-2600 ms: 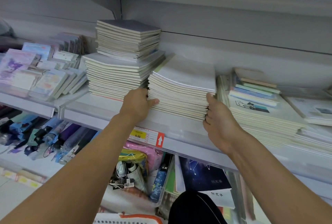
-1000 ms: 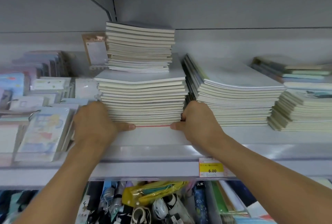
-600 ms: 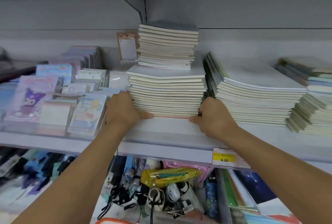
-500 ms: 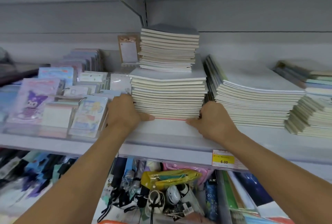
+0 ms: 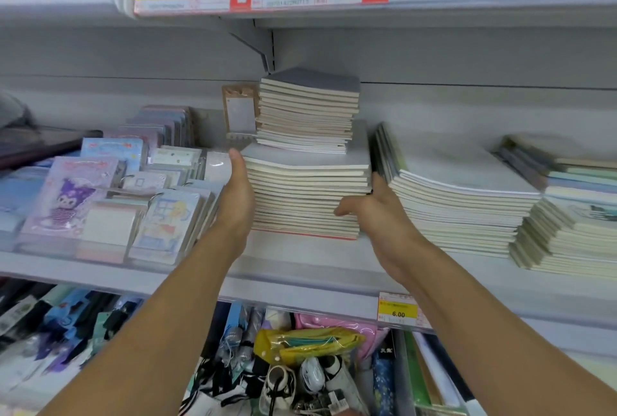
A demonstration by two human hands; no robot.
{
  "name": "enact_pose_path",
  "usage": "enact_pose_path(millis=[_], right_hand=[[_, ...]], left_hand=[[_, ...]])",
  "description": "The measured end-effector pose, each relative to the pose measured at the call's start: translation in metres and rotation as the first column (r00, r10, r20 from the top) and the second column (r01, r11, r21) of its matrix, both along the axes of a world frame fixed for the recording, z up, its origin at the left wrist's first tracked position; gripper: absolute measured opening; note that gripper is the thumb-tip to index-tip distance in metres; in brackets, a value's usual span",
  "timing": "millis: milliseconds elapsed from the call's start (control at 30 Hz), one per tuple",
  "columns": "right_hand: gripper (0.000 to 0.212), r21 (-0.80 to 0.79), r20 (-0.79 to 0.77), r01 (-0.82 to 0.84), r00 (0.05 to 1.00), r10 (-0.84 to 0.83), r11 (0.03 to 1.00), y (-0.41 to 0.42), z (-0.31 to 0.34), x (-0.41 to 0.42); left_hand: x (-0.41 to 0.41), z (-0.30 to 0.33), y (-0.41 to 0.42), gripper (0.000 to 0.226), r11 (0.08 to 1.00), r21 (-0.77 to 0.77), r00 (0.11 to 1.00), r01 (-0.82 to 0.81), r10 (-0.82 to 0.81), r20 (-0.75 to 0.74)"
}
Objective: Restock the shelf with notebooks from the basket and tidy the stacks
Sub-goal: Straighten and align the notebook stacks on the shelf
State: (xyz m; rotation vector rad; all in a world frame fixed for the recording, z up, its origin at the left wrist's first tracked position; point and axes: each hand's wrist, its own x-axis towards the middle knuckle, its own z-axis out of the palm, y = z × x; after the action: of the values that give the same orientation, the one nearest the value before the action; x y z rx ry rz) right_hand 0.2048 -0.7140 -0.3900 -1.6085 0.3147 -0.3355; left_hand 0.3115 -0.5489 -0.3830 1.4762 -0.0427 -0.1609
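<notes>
Left hand (image 5: 235,195) flat against the stack (image 5: 309,195), right hand (image 5: 374,207) flat on its opposite side — fingers straight. Advise even inward pressure; small pile (image 5: 307,112) above may slide.

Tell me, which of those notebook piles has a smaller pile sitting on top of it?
The middle pile, pressed between the left hand and right hand. It alone carries a smaller grey-topped pile; the piles to its right carry none.

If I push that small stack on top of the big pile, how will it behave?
The small stack would probably slide: it rests loose on a smooth cover. Its uneven edges suggest thin, floppy notebooks that could fan apart.
</notes>
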Motion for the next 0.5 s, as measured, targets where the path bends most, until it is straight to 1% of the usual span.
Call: enact_pose_path(millis=[67, 133, 233, 300, 367, 433, 500], right_hand=[[0.124, -0.004, 0.031, 0.000, 1.000, 0.000, 1.000, -0.001, -0.006, 0.005], [0.124, -0.030, 0.026, -0.020, 0.999, 0.021, 0.999, -0.003, -0.006, 0.007], [0.120, -0.012, 0.002, -0.063, 0.998, 0.063, 0.998, -0.008, -0.003, 0.005], [0.114, -0.008, -0.027, -0.088, 0.996, 0.088, 0.996, -0.012, 0.003, 0.002], [0.104, 0.004, -0.014, -0.099, 0.995, 0.099, 0.995, -0.013, 0.010, 0.004], [0.108, 0.040, -0.004, -0.067, 0.998, 0.067, 0.997, -0.009, 0.017, 0.011], [0.118, 0.074, -0.019, -0.018, 1.000, 0.019, 0.997, -0.005, 0.020, 0.019]], left_hand=[[-0.001, -0.005, -0.003, 0.086, 0.999, 0.037, 1.000, -0.021, 0.022, -0.020], [0.001, -0.005, -0.003, 0.082, 0.998, 0.051, 0.999, -0.031, 0.031, -0.010], [0.005, -0.007, -0.001, 0.079, 0.998, 0.049, 1.000, -0.027, 0.027, -0.008], [0.009, -0.009, 0.003, 0.078, 1.000, 0.031, 1.000, 0.005, -0.005, 0.004], [0.015, -0.008, 0.009, 0.076, 0.999, -0.009, 0.998, 0.036, -0.036, 0.046], [0.024, -0.007, 0.012, 0.084, 0.999, -0.034, 0.995, 0.038, -0.035, 0.090], [0.026, -0.005, 0.007, 0.081, 1.000, -0.017, 0.993, 0.008, -0.006, 0.120]])
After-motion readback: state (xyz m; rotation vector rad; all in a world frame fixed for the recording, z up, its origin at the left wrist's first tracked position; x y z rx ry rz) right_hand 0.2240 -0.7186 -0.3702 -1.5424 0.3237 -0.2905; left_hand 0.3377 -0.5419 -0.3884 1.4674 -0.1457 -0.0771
